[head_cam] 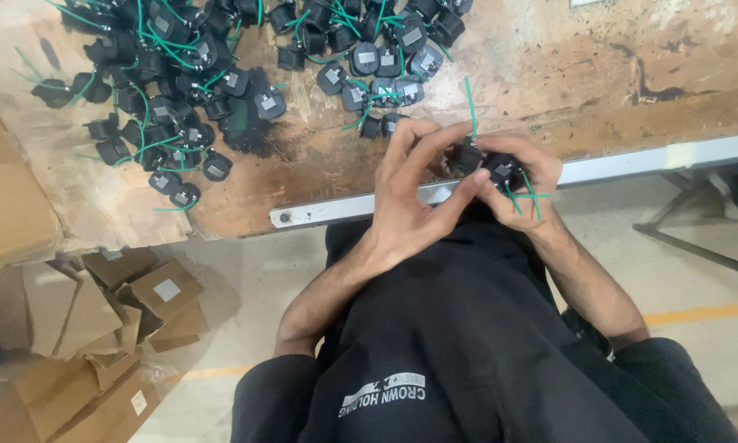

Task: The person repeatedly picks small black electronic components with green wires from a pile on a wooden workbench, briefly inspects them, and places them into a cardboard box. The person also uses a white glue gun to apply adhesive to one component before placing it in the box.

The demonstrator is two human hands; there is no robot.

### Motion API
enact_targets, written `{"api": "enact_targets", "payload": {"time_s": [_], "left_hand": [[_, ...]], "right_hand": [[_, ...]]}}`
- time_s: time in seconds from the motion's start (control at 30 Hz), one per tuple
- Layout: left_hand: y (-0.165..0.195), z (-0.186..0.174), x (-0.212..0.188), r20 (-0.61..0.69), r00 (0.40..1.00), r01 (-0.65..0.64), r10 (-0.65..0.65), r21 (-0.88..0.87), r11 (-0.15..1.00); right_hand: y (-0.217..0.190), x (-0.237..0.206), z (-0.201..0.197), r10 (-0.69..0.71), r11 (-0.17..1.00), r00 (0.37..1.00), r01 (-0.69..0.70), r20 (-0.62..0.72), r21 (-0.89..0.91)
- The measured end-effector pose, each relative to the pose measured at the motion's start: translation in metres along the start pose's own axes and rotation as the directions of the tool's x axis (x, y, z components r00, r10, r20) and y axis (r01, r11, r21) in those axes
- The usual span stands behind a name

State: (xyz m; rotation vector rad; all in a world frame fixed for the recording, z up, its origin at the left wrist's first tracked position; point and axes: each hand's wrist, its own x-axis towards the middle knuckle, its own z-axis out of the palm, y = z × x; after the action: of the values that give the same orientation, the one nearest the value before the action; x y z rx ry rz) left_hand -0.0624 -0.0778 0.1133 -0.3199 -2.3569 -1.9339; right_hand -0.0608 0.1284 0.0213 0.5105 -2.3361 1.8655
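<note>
While we hold the small black plug part (485,161) between both hands, it sits just past the metal edge (631,166) of the worn wooden workbench (566,74), above our lap. Our left hand (414,197) closes on it from the near side, thumb and fingers pinching its body. Our right hand (526,176) wraps it from the other side, fingers curled shut around it, with thin green wires (520,197) sticking out between them and one green wire (470,102) rising straight up from the part.

Beyond our fingers, touching nothing we hold, a loose cluster of matching black parts (377,61) with green leads lies on the bench top. Farther left, a larger heap of the same black parts (168,90) spreads across the wood, wires tangled among them. Neither pile sits in a tray or bin; both rest straight on the bench.

Down on the floor to our left, several brown cardboard boxes (131,299) lie jumbled; we cannot tell what is inside them. A flat cardboard sheet (8,197) leans at the left end of the bench. Our black garment (459,344) fills the lower middle, and a yellow floor line (697,313) runs at the right.
</note>
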Motion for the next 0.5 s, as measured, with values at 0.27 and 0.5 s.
{"api": "enact_targets", "payload": {"time_s": [0.27,0.5], "left_hand": [[0.000,-0.001,-0.002,0.019,0.998,-0.061,0.060,0.046,0.997],[-0.029,-0.030,-0.007,0.001,0.990,-0.126,0.140,0.432,0.893]], "right_hand": [[-0.005,0.015,0.000,-0.105,0.989,0.994,0.103,0.011,0.105],[-0.020,0.012,-0.001,0.183,0.948,0.983,-0.180,0.014,0.262]]}}
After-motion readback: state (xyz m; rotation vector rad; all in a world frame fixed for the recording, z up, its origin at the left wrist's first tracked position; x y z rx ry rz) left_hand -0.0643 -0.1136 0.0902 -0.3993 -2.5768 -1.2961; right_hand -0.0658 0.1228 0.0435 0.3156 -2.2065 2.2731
